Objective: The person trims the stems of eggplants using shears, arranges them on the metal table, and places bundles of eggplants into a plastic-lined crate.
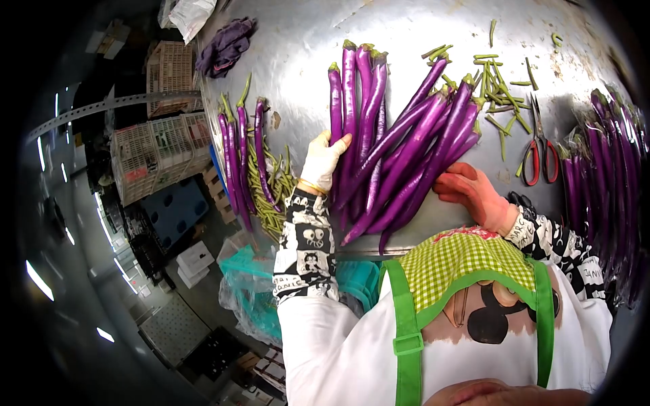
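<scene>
Long purple eggplants (413,145) lie in a fanned pile on the metal table, with several more upright at its left side. My left hand (321,161), in a white glove with its thumb bare, rests against the left eggplants, thumb and fingers closed at one of them. My right hand (474,193), in a red-orange glove, has its fingertips at the right side of the pile, fingers bent; what they hold, if anything, is hidden. Red-handled scissors (539,155) lie to the right, beside cut green stems (501,88).
More eggplants (233,149) and a heap of green stems (269,183) lie at the table's left edge, below a purple cloth (227,47). Bagged eggplants (609,169) are at the far right. Teal crates (254,277) and beige crates (162,152) stand beyond the table.
</scene>
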`<state>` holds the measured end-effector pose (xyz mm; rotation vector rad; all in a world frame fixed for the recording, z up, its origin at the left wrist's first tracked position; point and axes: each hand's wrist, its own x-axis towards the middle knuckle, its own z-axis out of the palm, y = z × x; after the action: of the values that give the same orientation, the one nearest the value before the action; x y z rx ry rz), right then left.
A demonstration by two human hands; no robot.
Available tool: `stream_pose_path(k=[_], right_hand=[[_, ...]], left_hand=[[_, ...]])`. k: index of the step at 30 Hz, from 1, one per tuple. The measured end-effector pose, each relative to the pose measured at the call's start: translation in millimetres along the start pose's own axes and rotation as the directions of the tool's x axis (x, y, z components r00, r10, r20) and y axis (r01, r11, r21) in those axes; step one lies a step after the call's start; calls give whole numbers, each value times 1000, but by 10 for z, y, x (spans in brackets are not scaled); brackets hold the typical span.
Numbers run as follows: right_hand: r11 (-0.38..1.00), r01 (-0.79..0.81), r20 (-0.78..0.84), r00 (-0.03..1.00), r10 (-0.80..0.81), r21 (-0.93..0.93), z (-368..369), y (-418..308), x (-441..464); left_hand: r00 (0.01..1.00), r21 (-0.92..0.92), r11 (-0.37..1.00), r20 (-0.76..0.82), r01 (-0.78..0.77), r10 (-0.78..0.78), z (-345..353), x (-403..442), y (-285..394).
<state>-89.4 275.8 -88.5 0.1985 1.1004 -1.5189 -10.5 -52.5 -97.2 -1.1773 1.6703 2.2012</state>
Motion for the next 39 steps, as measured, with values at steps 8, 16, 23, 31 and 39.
stream_pose_path(k=[8,16,23,31,39], right_hand=[[997,-71,-104,992,72,10,-39,-17,58],[984,-151,-187,968,167,97,-24,36,22],[982,-165,-189,965,180,97,67,-50,-19],[958,-162,-174,963,205,235,91,12,-45],[989,-135,-49,989,138,63,35,54,-120]], left_hand=[[995,-198,977,82,78,-63,-137,76,-97],[984,-146,981,139,128,-107,-141,-12,-51],[984,-88,982,84,166,-159,-124,-30,58],[980,-62,985,132,160,-151,-41,-120,230],[978,-99,985,163,144,-127,-32,-188,261]])
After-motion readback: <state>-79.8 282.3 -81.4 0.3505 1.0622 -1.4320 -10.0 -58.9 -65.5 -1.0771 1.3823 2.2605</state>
